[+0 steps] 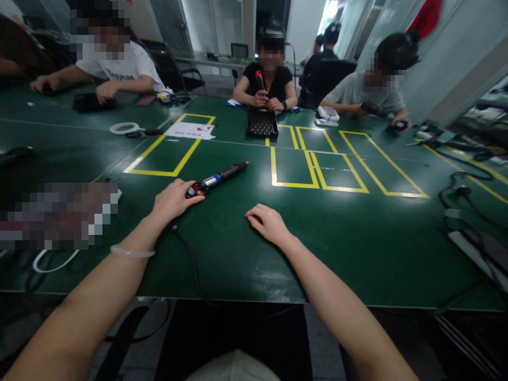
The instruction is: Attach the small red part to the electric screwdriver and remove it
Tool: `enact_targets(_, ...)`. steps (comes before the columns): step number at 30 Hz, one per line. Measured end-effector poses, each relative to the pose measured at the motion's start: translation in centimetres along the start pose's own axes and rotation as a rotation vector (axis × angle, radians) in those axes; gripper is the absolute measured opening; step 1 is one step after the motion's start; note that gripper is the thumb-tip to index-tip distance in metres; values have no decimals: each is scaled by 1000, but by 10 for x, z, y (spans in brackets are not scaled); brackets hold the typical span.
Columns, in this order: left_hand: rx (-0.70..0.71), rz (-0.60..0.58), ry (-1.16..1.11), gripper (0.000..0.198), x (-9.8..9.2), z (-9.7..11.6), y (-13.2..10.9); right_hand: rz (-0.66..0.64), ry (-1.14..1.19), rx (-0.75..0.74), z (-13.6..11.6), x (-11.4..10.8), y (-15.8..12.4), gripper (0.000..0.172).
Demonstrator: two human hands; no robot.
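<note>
An electric screwdriver [222, 177] with a black body, a blue band and a red rear end lies on the green table [246, 254], tip pointing up and right. My left hand [172, 200] rests on the table with its fingers curled round the tool's red rear end. A clear bangle sits on that wrist. The tool's black cord [189, 259] runs from under this hand toward the near table edge. My right hand [268, 223] lies palm down on the mat to the right, fingers loosely bent, holding nothing.
Yellow tape rectangles [317, 169] mark the table ahead. A black tray [261, 124] sits before a person across the table who holds a red tool. Two other people sit at far left and far right. Cables and devices [472, 238] crowd the right edge.
</note>
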State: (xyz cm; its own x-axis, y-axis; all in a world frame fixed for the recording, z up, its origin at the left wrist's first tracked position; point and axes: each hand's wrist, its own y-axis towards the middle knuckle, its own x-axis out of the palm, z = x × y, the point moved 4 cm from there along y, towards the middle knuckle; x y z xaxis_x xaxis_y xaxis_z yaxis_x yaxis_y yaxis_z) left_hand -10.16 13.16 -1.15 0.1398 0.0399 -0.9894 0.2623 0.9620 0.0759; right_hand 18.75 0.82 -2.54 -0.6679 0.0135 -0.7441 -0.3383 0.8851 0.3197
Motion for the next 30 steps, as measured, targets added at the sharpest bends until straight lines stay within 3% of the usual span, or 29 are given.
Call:
enact_targets(6, -160, 50, 73, 73, -10, -46, 8, -19, -23, 5, 2, 2, 0, 15)
enact_targets(11, -225, 69, 159, 73, -16, -62, 5, -26, -35, 13, 3, 4, 1, 15)
enact_targets(16, -158, 270, 208, 62, -24, -48, -4, -48, -39, 18, 1, 3, 1, 14)
enact_targets(23, -114, 275, 181, 35, -27, -30, -7, -54, -39, 18, 0, 3, 0, 14)
enact_targets(27, -108, 351, 66, 39, -31, -29, -7, -42, -29, 13, 0, 3, 1, 14)
enact_targets(30, -125, 410, -148, 38, -37, -18, -7, -30, -1, 16, 0, 3, 1, 14)
